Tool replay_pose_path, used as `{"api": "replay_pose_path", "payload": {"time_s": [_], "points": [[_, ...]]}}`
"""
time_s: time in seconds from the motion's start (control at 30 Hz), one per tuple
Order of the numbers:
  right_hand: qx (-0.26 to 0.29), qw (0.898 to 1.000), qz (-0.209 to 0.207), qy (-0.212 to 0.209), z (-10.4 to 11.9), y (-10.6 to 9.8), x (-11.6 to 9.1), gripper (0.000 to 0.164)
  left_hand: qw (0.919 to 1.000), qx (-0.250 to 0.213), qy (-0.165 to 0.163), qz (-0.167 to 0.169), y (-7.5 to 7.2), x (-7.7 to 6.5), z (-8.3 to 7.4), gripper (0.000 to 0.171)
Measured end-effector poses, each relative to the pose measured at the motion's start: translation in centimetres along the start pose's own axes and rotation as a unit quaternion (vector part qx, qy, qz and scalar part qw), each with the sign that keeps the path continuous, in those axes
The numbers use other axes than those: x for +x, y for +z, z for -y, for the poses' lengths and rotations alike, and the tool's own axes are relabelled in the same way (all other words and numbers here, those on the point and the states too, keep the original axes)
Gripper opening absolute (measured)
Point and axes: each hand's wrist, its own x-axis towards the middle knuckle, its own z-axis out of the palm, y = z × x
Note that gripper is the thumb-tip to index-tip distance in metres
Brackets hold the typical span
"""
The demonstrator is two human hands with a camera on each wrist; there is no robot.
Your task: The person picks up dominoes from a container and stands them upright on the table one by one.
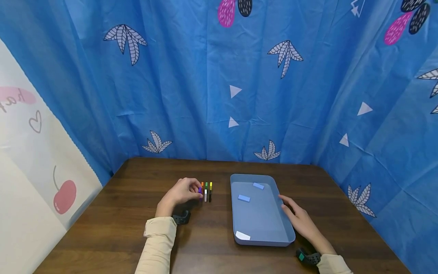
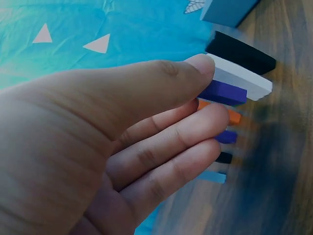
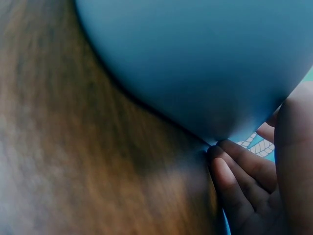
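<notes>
In the head view my left hand (image 1: 183, 191) is at the left end of a small group of coloured blocks. Its thumb and fingertips pinch a slim purple block (image 2: 224, 92). Right beside that stand a white block (image 1: 205, 195) and a black block (image 1: 210, 196). Behind them are an orange block (image 1: 202, 184), a green block (image 1: 206, 185) and a yellow block (image 1: 210, 186). My right hand (image 1: 298, 217) rests at the right side of a shallow blue tray (image 1: 286, 224), its loosely extended fingertips (image 3: 225, 171) against the outer wall.
Two blue blocks, one nearer (image 1: 244, 198) and one farther (image 1: 258, 186), lie inside the tray. A white patch (image 1: 243, 236) shows at its near left corner. Brown wooden tabletop (image 1: 202, 243) surrounds everything, with a blue patterned curtain (image 1: 191, 95) along its far edge.
</notes>
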Motion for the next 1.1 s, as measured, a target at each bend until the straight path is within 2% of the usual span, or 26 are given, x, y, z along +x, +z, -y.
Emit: {"api": "replay_pose_path", "payload": {"time_s": [0.3,0.57,0.83,1.1], "points": [[-0.005,1.000,-0.005,0.004,0.1,-0.1,0.0,0.049,0.9996,0.015,-0.023,-0.009,0.8,0.3,0.2,0.022],[-0.002,1.000,-0.005,-0.002,0.1,0.0,0.0,0.049,0.9998,0.019,-0.003,-0.010,1.2,0.4,0.5,0.020],[0.001,1.000,-0.004,-0.005,0.0,0.2,0.0,0.049,0.9997,0.018,-0.016,-0.005,1.6,0.5,0.8,0.019],[-0.007,1.000,-0.004,0.001,0.1,0.0,0.2,0.049,0.9993,0.030,-0.013,-0.017,2.2,0.7,0.9,0.020]]}}
